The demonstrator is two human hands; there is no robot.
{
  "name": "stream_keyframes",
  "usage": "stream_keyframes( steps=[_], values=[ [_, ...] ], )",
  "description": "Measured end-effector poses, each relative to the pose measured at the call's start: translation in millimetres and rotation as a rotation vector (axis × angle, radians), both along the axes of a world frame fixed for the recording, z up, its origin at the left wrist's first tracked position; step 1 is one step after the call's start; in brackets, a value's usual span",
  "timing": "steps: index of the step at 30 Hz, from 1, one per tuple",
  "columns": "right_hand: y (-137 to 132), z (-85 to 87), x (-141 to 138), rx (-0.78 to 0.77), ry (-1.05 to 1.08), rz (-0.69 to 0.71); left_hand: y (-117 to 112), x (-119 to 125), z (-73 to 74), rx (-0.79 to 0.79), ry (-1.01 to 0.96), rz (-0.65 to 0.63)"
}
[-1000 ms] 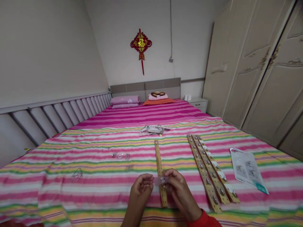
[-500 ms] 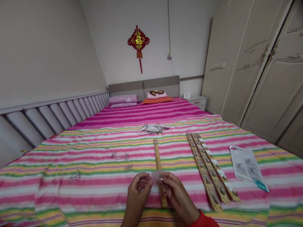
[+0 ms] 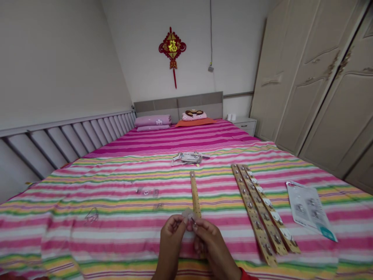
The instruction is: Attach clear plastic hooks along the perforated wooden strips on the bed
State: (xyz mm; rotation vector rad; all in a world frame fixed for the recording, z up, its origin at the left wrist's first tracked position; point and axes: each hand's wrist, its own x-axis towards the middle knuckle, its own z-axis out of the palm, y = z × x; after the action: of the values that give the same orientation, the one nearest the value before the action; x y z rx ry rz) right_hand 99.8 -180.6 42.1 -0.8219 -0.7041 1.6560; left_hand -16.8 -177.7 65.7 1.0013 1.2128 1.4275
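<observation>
Single head cam, worn by person, looks fwd & down along bed [image 3: 116, 229] twd headboard [image 3: 178, 103]; left hand [image 3: 170, 245] & right hand [image 3: 211, 243] v. close, bottom of frame.

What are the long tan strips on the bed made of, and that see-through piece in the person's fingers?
The tan strip looks like stiff card or thin wood: matte, flat, no shine. Their silvery studs look metal, given their glints. The clear piece between the left hand and right hand seems thin plastic, glossy and see-through.
</observation>
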Motion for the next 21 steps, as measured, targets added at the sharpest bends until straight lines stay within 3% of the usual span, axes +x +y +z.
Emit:
stream_keyframes(
  steps=[6,11,21],
  values=[
    [22,8.5,22,0.124,-0.197,-0.206,24,-9,8.1,-0.101,0.079,-0.038],
    [52,17.7,29,0.152,-0.264,-0.174,59,-5,0.7,-0.165,0.106,-0.096],
    [124,-9.6,28,0.098,-0.291,-0.201,137,12,-18.2,-0.222,0.002,-0.098]
  ],
)
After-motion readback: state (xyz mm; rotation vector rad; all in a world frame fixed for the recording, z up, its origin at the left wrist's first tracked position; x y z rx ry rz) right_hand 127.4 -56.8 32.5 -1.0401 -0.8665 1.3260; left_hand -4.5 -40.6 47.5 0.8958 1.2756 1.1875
